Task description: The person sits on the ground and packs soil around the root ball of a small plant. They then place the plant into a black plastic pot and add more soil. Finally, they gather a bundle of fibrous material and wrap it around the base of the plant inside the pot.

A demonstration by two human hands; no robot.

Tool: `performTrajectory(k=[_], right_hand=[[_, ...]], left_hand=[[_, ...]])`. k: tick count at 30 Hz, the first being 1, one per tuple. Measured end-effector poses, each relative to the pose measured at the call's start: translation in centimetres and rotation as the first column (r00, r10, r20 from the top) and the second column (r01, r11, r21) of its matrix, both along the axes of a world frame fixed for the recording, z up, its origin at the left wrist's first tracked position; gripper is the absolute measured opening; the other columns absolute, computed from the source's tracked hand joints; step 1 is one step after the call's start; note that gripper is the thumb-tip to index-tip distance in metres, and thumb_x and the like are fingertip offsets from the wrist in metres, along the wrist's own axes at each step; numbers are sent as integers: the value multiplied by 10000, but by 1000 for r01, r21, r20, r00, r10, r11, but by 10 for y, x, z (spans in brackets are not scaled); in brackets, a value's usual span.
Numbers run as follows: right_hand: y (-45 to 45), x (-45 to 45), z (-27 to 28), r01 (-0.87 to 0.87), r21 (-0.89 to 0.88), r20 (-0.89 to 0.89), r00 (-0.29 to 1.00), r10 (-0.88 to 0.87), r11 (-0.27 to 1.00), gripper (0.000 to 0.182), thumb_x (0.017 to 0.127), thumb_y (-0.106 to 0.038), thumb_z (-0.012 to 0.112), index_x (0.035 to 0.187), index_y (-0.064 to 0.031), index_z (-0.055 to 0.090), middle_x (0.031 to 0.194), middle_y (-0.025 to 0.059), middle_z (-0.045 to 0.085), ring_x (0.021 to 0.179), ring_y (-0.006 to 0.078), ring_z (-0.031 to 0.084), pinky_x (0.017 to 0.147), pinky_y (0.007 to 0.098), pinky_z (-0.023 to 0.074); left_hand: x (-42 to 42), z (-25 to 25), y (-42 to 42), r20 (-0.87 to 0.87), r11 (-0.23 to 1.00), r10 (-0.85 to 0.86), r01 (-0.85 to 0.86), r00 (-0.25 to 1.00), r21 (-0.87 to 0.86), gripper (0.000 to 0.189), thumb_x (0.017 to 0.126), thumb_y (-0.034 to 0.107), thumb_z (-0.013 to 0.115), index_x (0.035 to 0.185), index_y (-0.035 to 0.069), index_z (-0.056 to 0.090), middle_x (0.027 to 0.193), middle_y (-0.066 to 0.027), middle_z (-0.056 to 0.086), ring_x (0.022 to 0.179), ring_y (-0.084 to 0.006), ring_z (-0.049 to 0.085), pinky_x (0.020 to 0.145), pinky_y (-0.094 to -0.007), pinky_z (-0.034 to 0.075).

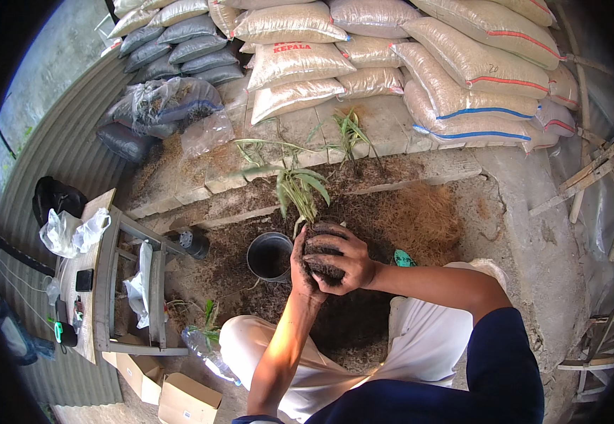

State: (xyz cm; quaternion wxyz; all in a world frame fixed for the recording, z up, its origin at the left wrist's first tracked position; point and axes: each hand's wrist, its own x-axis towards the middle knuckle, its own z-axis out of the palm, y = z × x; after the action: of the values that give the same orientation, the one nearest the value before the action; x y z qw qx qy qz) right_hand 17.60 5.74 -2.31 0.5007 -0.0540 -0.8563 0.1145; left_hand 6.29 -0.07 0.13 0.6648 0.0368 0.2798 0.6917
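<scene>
Both hands are cupped around the dark soil root ball [327,271] of a leafy plant [301,188]. My left hand [300,267] supports it from the left and below, while my right hand [347,259] wraps over its right side, fingers spread and soiled. The plant's long green leaves lean away from me, beyond the hands. Just left of the root ball stands a round black plastic pot [269,257], its inside dark. Loose dark soil [352,323] covers the ground between my legs.
Brown fibre [418,222] lies to the right, near a green tool part [403,258]. Another plant [352,132] rests by the concrete ledge [307,151]. Stacked filled sacks [296,63] line the back. At left are a small table [87,297], a black pot [194,244] and cardboard boxes [188,397].
</scene>
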Motion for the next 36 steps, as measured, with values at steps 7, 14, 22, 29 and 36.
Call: performTrajectory(k=[7, 14, 22, 29, 36], right_hand=[[0, -1, 35, 48, 78, 233, 970, -65, 996, 552, 772, -454, 694, 1214, -131, 626, 1345, 186, 488, 1251, 424, 436, 1072, 571, 312], [-4, 1, 49, 11, 155, 217, 975, -45, 988, 618, 771, -473, 692, 1272, -120, 615, 1414, 196, 451, 1325, 439, 381, 1114, 607, 227], [-6, -3, 26, -3, 25, 155, 988, -1, 1000, 367, 795, -263, 678, 1113, -80, 672, 1244, 132, 592, 1208, 366, 520, 1014, 488, 414], [22, 0, 29, 41, -105, 150, 988, -25, 994, 744, 821, -522, 618, 1412, -99, 459, 1495, 209, 336, 1386, 396, 303, 1135, 581, 160], [45, -5, -51, 571, -592, 449, 820, -356, 569, 676, 868, -447, 625, 1360, -13, 464, 1423, 245, 409, 1308, 433, 390, 1091, 493, 309]], left_hand=[[-15, -7, 0, 146, 991, -31, 11, 989, 131, 336, 988, 371, 440, 1121, 116, 613, 1046, -69, 664, 940, -220, 654, 824, -353, 548], [-11, -10, 4, 197, 987, 6, -38, 980, 158, 364, 993, 364, 421, 1179, 103, 595, 1120, -90, 649, 1016, -235, 629, 896, -380, 520], [-18, -26, 10, 168, 970, -103, 62, 980, 233, 316, 973, 387, 467, 1061, 125, 621, 995, -49, 650, 915, -200, 634, 811, -335, 533], [-28, -27, 12, 175, 995, -8, -10, 984, 98, 387, 960, 383, 448, 1175, 101, 604, 1117, -92, 660, 1000, -255, 637, 874, -409, 523], [-39, -27, 13, 241, 997, 77, -79, 967, 0, 387, 936, 404, 467, 1122, 98, 616, 1055, -81, 674, 949, -260, 649, 844, -420, 529]])
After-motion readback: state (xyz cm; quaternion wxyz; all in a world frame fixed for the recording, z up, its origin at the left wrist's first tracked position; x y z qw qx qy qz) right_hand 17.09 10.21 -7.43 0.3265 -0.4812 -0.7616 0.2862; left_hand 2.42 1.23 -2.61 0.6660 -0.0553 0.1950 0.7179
